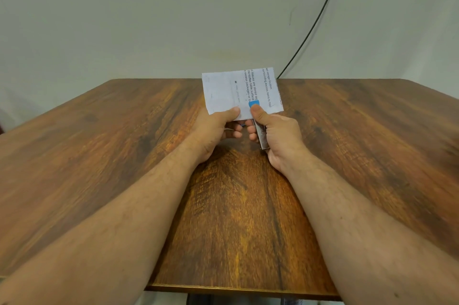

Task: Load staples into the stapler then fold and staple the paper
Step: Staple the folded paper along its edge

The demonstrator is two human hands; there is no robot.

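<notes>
Left hand (218,128) pinching folded paper (241,91) at near edge, above table (99,155) centre; right hand (275,135) gripping stapler (260,134), thumb pressing blue top. Advising: keeping layers aligned, squeezing firmly, fingers staying outside stapler mouth

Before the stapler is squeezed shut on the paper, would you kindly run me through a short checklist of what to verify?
1. Folded white printed paper is held: ok, the left hand pinches its lower edge.
2. Small stapler with blue head and metal body is gripped: ok, the right hand wraps it, thumb on the blue head.
3. Stapler sits on the paper's lower edge: ok, the blue head overlaps the sheet.
4. Staples loaded: cannot tell, the magazine is hidden.
5. Left fingers clear of the stapler's mouth: cannot tell, they curl close beside it.
6. Layers aligned: cannot tell, only the front face shows above the brown wooden table.
</notes>
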